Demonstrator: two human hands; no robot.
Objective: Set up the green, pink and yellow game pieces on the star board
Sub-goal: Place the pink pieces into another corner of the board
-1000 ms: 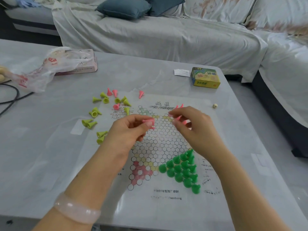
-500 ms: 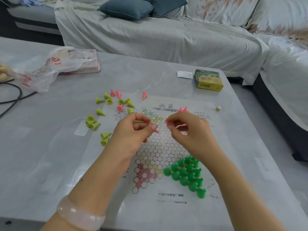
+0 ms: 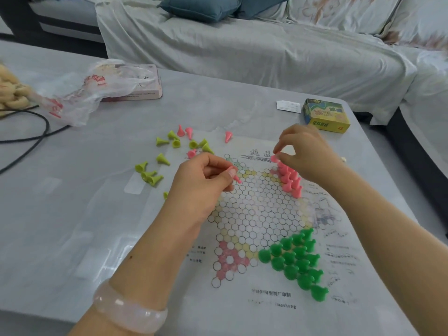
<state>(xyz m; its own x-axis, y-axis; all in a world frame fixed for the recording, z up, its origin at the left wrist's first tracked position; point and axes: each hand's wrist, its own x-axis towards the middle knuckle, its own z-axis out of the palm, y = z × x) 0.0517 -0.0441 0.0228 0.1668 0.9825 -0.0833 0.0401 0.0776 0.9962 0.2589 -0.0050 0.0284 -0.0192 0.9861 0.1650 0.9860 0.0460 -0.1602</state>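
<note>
The paper star board lies flat on the table. Several green pieces fill its near right point. Several pink pieces stand in a row on the far right point. My right hand pinches one pink piece just above the far end of that row. My left hand is closed over the board's left side with a pink piece sticking out of its fingers. Loose yellow pieces and a few loose pink pieces lie off the board at the far left.
A yellow-green box and a paper slip sit at the table's far right. A crumpled plastic bag over a pink box lies far left, beside a black cable. A covered sofa stands behind the table.
My right hand has moved from the board's middle out to the far right point with a pink piece. My left hand stayed over the board's left side. The camera shifted.
</note>
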